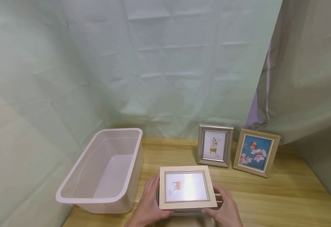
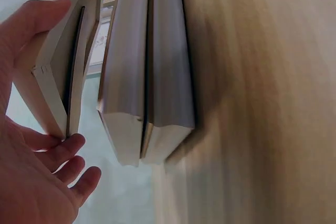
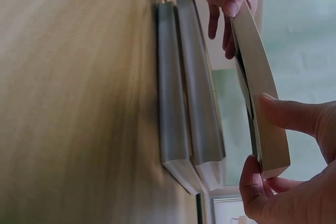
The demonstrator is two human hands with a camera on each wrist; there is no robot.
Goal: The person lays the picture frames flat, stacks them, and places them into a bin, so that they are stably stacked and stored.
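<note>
Cream-coloured wood edges a picture frame that is held face up, its long side running left to right, over the near middle of a wood-grain tabletop. Its printed potted plant is turned sideways, the legs pointing left, and part of the glass is washed out by glare. Beneath it, as shown by the wrist views, what look to be two more frames are laid flat in a stack, with a gap left between them and the held one. At the far right, a silver frame with a plant picture and a gold frame with a bird and blossom are stood upright side by side. From this layout the work can be judged partway along: two frames are already stood up, while the held one and the stacked pair are not yet placed that way. The cream frame is gripped at both ends by two hands: the left hand and the right hand are closed only as far as its thickness allows, each thumb set against its edge and fingers curled underneath. On the left, a pale plastic bin is set near pale green cloth, hung behind everything.
</note>
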